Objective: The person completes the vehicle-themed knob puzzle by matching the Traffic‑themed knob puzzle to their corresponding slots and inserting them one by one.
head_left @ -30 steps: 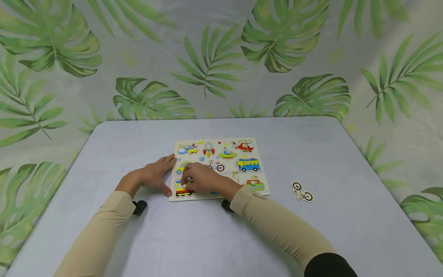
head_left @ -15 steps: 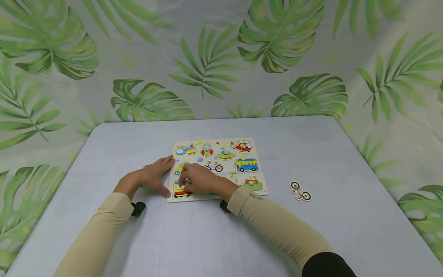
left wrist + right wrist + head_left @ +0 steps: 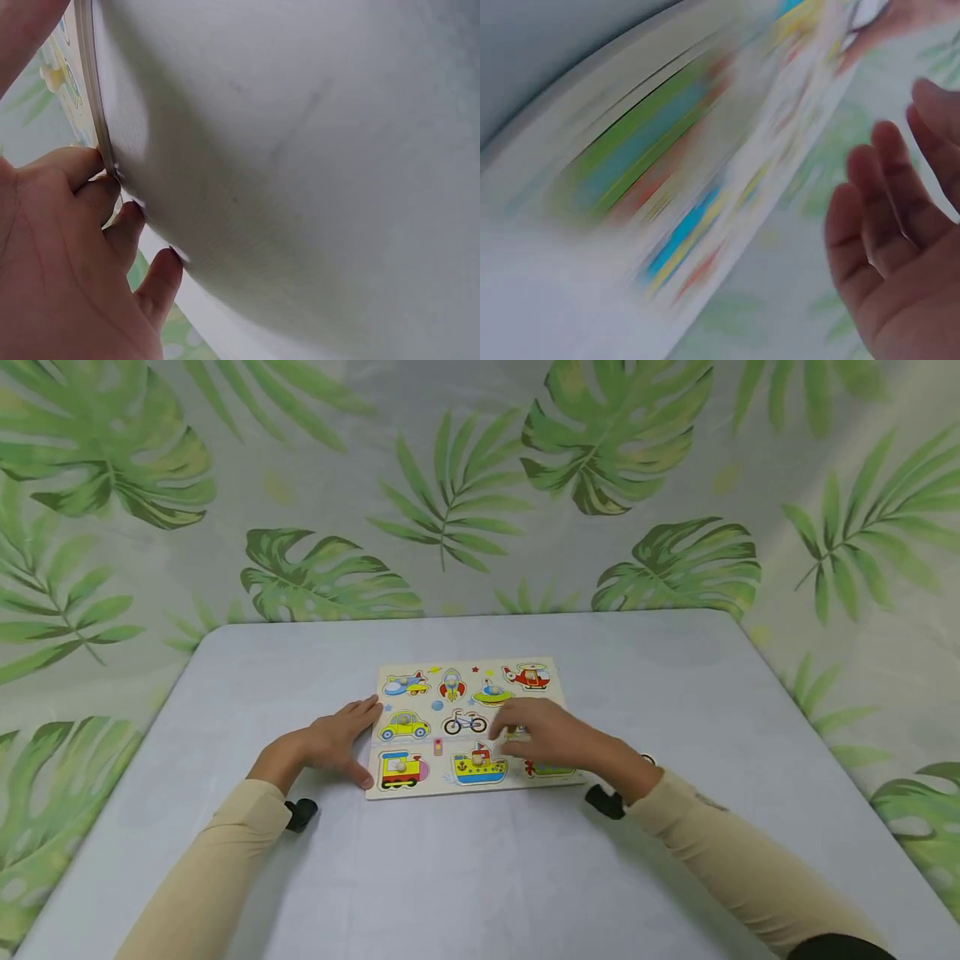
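Note:
A wooden knob puzzle board (image 3: 435,791) with vehicle pieces lies mid-table. My left hand (image 3: 330,743) rests at its left edge; in the left wrist view, fingertips (image 3: 161,281) touch the board's side and the tablecloth. Over the board's right part hovers my right hand (image 3: 551,735), its fingers loosely bent and holding nothing. Beneath it the submarine and the bus are partly covered. The train piece (image 3: 401,770) sits at lower left, below the yellow car (image 3: 404,724). The bicycle picture (image 3: 465,722) on the board shows no knob. A loose bicycle piece (image 3: 648,759) is almost hidden behind my right wrist.
The white-covered table (image 3: 420,877) extends around the board on every side. A leaf-patterned cloth (image 3: 480,485) hangs behind it. Small black wrist cameras (image 3: 604,802) are strapped under both wrists. In the right wrist view the board is motion-blurred.
My right hand has let go of the train piece's knob and moved right across the board, uncovering the car, train and boat. The left hand has stayed at the board's edge.

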Available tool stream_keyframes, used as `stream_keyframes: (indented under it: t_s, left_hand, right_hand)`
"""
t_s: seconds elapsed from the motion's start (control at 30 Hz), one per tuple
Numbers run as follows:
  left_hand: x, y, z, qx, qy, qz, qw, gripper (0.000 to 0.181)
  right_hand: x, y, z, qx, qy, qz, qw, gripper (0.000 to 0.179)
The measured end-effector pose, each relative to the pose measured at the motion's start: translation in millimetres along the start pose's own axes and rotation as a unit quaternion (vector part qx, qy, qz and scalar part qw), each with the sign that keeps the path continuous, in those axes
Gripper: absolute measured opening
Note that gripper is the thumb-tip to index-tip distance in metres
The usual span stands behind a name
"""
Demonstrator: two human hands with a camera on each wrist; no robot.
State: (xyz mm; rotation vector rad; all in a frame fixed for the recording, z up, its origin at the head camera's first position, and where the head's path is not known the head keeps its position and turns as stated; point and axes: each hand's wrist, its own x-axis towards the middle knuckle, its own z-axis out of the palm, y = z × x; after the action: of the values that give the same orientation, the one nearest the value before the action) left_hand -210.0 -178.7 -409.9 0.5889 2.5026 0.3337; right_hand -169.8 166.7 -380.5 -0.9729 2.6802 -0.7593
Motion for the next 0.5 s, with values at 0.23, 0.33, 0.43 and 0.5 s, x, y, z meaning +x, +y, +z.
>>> stream_keyframes:
  t_s: [0.23,0.33,0.43,0.5]
  left_hand:
    - [-2.0,3.3,-0.8,0.002,-0.003,-0.004,1.0,0.123]
    - [-1.8,2.3,-0.9,0.003,-0.003,-0.01,0.9999,0.124]
    - [-0.7,0.8,0.1,0.002,-0.002,-0.012,0.9999,0.125]
    - [-0.4,0.6,0.6,-0.002,-0.003,-0.013,0.9999,0.125]
  right_hand:
    - [-91.7,63,-36,-0.039,-0.007,0.108,0.9933,0.019]
    - [-115.9,78,-43,-0.051,-0.003,0.127,0.9907,0.02]
    - [-132.4,88,-47,-0.062,-0.003,0.117,0.9912,0.024]
    - [-140.3,93,-48,-0.063,-0.007,0.107,0.9923,0.026]
